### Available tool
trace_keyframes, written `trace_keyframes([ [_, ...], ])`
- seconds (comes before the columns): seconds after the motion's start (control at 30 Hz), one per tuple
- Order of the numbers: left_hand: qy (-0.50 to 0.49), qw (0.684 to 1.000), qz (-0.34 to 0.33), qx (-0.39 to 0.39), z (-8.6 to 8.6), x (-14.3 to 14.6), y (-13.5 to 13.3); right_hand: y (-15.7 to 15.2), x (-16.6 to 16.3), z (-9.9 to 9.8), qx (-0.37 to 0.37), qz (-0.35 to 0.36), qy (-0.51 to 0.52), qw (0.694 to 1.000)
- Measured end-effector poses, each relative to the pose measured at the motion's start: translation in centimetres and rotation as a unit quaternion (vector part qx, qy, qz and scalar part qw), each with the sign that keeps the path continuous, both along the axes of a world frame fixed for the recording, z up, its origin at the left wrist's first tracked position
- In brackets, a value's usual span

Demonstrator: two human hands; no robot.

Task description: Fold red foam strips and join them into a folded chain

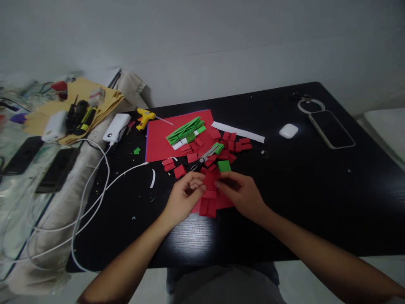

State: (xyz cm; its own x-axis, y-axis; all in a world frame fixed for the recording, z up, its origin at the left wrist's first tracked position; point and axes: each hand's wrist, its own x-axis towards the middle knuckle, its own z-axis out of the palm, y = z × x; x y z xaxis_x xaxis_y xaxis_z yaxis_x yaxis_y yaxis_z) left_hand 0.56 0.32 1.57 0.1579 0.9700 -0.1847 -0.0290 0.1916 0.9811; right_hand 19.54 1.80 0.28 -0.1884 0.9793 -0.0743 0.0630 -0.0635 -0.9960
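Observation:
Between my two hands is a folded red paper piece (210, 182). My left hand (186, 195) pinches its left edge with thumb and fingers, and my right hand (242, 192) grips its right edge. Just below lies another folded red paper piece (208, 207), close to or touching the held one. Beyond my fingers rest scissors (205, 158) with black handles, among several small folded red papers (232, 142). A green paper square (224, 166) sits by my right fingertips. Farther back, a bundle of folded green strips (186, 130) lies on a red sheet (158, 139).
A yellow glue gun (145, 118) and a white power bank (117, 127) with a white cable (106, 190) stand at the left. A white paper strip (238, 131) lies behind. On the right are a white earbud case (288, 131) and a phone (332, 129).

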Motion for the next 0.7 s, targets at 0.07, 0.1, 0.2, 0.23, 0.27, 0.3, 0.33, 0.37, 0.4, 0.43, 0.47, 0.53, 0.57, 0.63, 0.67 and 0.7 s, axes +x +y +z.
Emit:
trace_keyframes([
  [0.07, -0.01, 1.0, 0.001, -0.008, -0.06, 0.02, 0.01, -0.01, 0.04, 0.08, -0.001, 0.003, 0.007, 1.0],
  [0.1, -0.011, 1.0, 0.004, -0.008, -0.09, 0.01, 0.01, 0.0, 0.06, 0.12, -0.004, 0.006, 0.009, 1.0],
  [0.2, -0.003, 1.0, 0.012, -0.002, -0.08, -0.02, 0.04, 0.04, 0.12, 0.26, -0.021, 0.016, 0.019, 0.999],
  [0.23, 0.0, 1.0, 0.015, 0.002, -0.05, -0.01, 0.05, 0.05, 0.12, 0.3, -0.024, 0.019, 0.025, 0.999],
  [0.27, 0.003, 1.0, 0.018, 0.008, -0.02, 0.0, 0.07, 0.06, 0.11, 0.33, -0.027, 0.024, 0.033, 0.999],
  [0.3, 0.005, 1.0, 0.02, 0.014, 0.02, 0.02, 0.09, 0.06, 0.09, 0.36, -0.028, 0.031, 0.042, 0.998],
  [0.33, 0.006, 1.0, 0.022, 0.02, 0.06, 0.04, 0.1, 0.06, 0.07, 0.37, -0.029, 0.038, 0.051, 0.998],
  [0.37, 0.008, 0.999, 0.023, 0.024, 0.09, 0.07, 0.11, 0.05, 0.05, 0.37, -0.029, 0.045, 0.057, 0.997],
  [0.4, 0.01, 0.999, 0.024, 0.025, 0.11, 0.09, 0.1, 0.04, 0.03, 0.36, -0.03, 0.049, 0.059, 0.997],
  [0.43, 0.012, 0.999, 0.024, 0.024, 0.14, 0.11, 0.1, 0.02, 0.01, 0.33, -0.033, 0.049, 0.057, 0.997],
  [0.47, 0.014, 0.999, 0.023, 0.023, 0.17, 0.12, 0.08, 0.0, 0.01, 0.3, -0.036, 0.044, 0.053, 0.997],
  [0.53, 0.014, 1.0, 0.019, 0.019, 0.23, 0.12, 0.03, -0.03, 0.01, 0.22, -0.042, 0.033, 0.039, 0.998],
  [0.57, 0.014, 1.0, 0.017, 0.018, 0.28, 0.12, 0.01, -0.03, 0.02, 0.18, -0.044, 0.03, 0.035, 0.998],
  [0.63, 0.014, 1.0, 0.013, 0.021, 0.37, 0.12, -0.03, -0.01, 0.04, 0.11, -0.044, 0.029, 0.03, 0.998],
  [0.67, 0.014, 1.0, 0.012, 0.023, 0.41, 0.12, -0.03, 0.01, 0.05, 0.1, -0.044, 0.029, 0.029, 0.998],
  [0.7, 0.015, 1.0, 0.011, 0.025, 0.43, 0.13, -0.04, 0.03, 0.06, 0.09, -0.043, 0.028, 0.027, 0.998],
])
